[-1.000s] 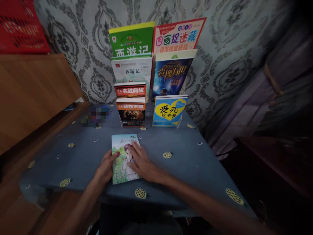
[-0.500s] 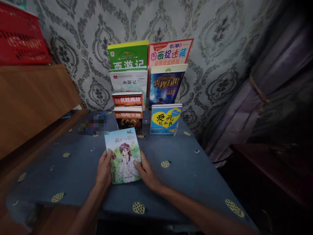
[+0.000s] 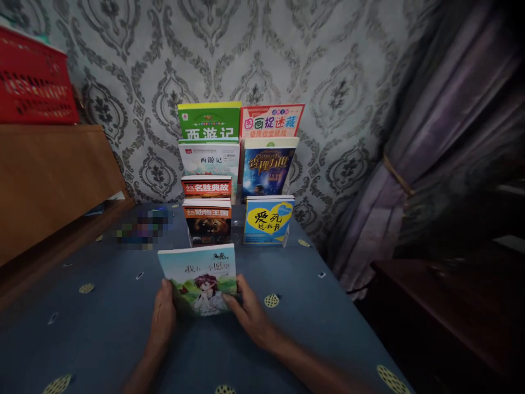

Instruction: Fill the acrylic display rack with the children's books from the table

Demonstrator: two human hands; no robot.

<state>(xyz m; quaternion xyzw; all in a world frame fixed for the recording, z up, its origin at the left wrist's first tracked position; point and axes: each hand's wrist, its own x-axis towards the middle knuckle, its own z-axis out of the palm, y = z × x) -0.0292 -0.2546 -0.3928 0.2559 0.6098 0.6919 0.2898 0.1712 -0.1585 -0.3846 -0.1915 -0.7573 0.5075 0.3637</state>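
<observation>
Between my two hands is a paperback book (image 3: 200,282) with a pale blue and green cover showing a drawn figure. It leans back from me, top edge facing away, above the blue tablecloth (image 3: 303,334). My left hand (image 3: 164,306) is closed on its left edge. My right hand (image 3: 248,312) grips the right edge, thumb on the cover. Just beyond stand upright books in tiers: an orange-and-black book with a lion (image 3: 208,225) in front left, a blue book with a yellow heart (image 3: 268,220) in front right. A clear stand partly shows beneath them.
Behind those rise a green book (image 3: 210,121), a white book (image 3: 209,158), a dark blue book (image 3: 266,171) and a pink book (image 3: 273,119). A blurred-out item (image 3: 143,227) lies left. A red basket (image 3: 36,79) sits on a wooden cabinet (image 3: 53,180); a curtain (image 3: 381,180) hangs right.
The view has tilted up, so the standing books sit lower in the picture. The held book has tipped to a flatter slant, showing its top edge. Both hands keep their hold.
</observation>
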